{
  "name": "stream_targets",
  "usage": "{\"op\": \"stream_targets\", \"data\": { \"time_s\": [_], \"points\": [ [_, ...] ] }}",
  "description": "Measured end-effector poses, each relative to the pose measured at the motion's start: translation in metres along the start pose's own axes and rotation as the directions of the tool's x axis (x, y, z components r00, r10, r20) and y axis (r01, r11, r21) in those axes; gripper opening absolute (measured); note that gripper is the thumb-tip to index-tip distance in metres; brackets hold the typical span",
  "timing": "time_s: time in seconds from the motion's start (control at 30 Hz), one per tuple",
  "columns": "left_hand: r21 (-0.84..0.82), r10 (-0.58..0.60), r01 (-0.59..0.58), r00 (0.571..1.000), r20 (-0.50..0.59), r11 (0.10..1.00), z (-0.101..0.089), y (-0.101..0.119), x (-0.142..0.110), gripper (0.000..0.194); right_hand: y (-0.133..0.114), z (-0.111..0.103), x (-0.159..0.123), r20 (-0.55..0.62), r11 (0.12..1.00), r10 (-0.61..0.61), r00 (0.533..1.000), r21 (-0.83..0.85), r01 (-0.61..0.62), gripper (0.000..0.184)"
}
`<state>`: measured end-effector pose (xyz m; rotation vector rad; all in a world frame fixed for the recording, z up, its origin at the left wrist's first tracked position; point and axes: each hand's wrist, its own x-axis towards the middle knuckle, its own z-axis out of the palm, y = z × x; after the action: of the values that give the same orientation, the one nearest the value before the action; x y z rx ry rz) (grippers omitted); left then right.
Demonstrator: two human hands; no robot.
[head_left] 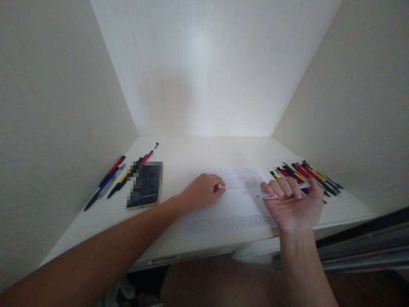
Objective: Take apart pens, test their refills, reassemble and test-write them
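My right hand [292, 200] is turned palm up above the right side of a written sheet of paper [223, 207]. Its fingers are wrapped round a slim white pen [260, 195], whose tip points left; the thumb is at the pen's other end. My left hand [204, 190] rests on the paper's left part, with fingers loosely curled and a small gap between thumb and forefinger. Nothing shows in it. Rows of small handwriting run along the paper's far and near parts, with a blank band between them.
Several pens [306, 172] in red, yellow, blue and black lie at the right, partly behind my right hand. More pens [105, 181] lie by the left wall. A phone [148, 183] lies beside them. White panels enclose the desk [204, 149] on three sides.
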<state>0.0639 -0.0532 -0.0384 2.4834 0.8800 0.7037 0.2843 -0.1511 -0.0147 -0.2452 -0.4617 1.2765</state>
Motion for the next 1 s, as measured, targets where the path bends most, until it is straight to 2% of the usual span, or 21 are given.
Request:
{"op": "stream_targets", "data": {
  "time_s": [0.23,0.4,0.5,0.53,0.63,0.7,0.8,0.9,1.0],
  "points": [
    [0.050,0.055,-0.054,0.998,-0.006,0.997,0.002,-0.008,0.000,0.025,-0.001,0.001,-0.002,-0.006,0.996,0.014,1.000,-0.083,-0.014,0.053],
    [0.194,0.062,-0.055,0.998,-0.031,0.980,-0.001,-0.023,0.004,0.036,-0.003,0.004,-0.003,0.006,0.977,0.050,0.999,-0.209,-0.048,0.051],
    [0.241,0.059,-0.072,0.996,0.059,0.968,-0.004,-0.030,0.002,0.041,-0.003,0.004,-0.001,0.025,0.934,0.073,0.997,-0.352,-0.059,0.050],
    [0.249,0.063,-0.089,0.992,0.112,0.964,-0.005,-0.030,0.000,0.049,-0.003,0.004,-0.001,0.031,0.912,0.068,0.997,-0.408,-0.050,0.051],
    [0.268,0.051,-0.123,0.964,0.261,0.955,-0.007,-0.030,-0.005,0.089,-0.002,0.003,0.001,0.038,0.822,0.057,0.998,-0.568,-0.025,0.058],
    [0.281,0.028,-0.118,0.952,0.305,0.953,-0.007,-0.028,-0.006,0.102,0.001,0.003,0.001,0.020,0.746,0.103,0.995,-0.663,-0.064,0.063],
    [0.291,0.007,-0.103,0.950,0.313,0.951,-0.008,-0.026,-0.006,0.110,0.011,0.008,0.001,-0.004,0.622,0.193,0.981,-0.773,-0.125,0.055],
    [0.291,0.008,-0.107,0.947,0.321,0.951,-0.009,-0.024,-0.005,0.114,0.024,0.013,0.003,0.038,0.439,0.158,0.987,-0.898,-0.036,0.030],
    [0.288,0.016,-0.114,0.946,0.322,0.951,-0.008,-0.023,-0.003,0.114,0.037,0.011,0.010,0.089,0.258,0.158,0.983,-0.965,0.046,0.037]
  ]
}}
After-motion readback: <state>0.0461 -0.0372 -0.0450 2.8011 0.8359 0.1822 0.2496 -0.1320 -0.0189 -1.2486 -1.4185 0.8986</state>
